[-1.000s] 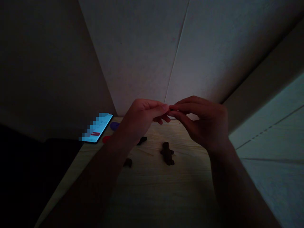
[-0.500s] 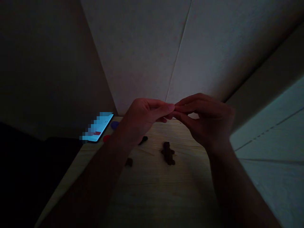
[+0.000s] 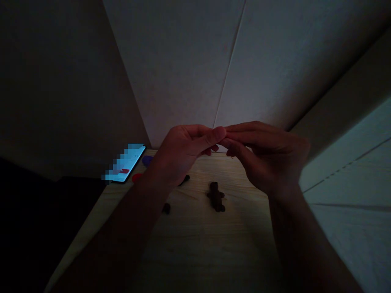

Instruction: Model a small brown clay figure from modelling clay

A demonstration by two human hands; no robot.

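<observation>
Above the wooden table, my left hand [image 3: 191, 148] and my right hand [image 3: 265, 152] meet at their fingertips. Thumb and fingers are pressed together on both sides; whatever they pinch, if anything, is hidden between them. Below, a small dark brown figure [image 3: 216, 197] shaped like a bear or doll lies on the tabletop, touched by neither hand. A dark, thin piece [image 3: 185, 180] pokes out from behind my left hand, and a small dark lump [image 3: 166, 208] lies beside my left forearm.
A lit phone [image 3: 130, 165] rests at the table's back left corner. Near it are a purple piece [image 3: 147, 161] and a red piece [image 3: 136, 178], both partly behind my left arm. Pale walls [image 3: 183, 73] rise behind the wooden table [image 3: 189, 244]. The light is dim.
My right hand has turned slightly and shifted a little to the right, its fingertips still against my left hand's. My left thumb sits slightly higher. Things on the table have stayed put.
</observation>
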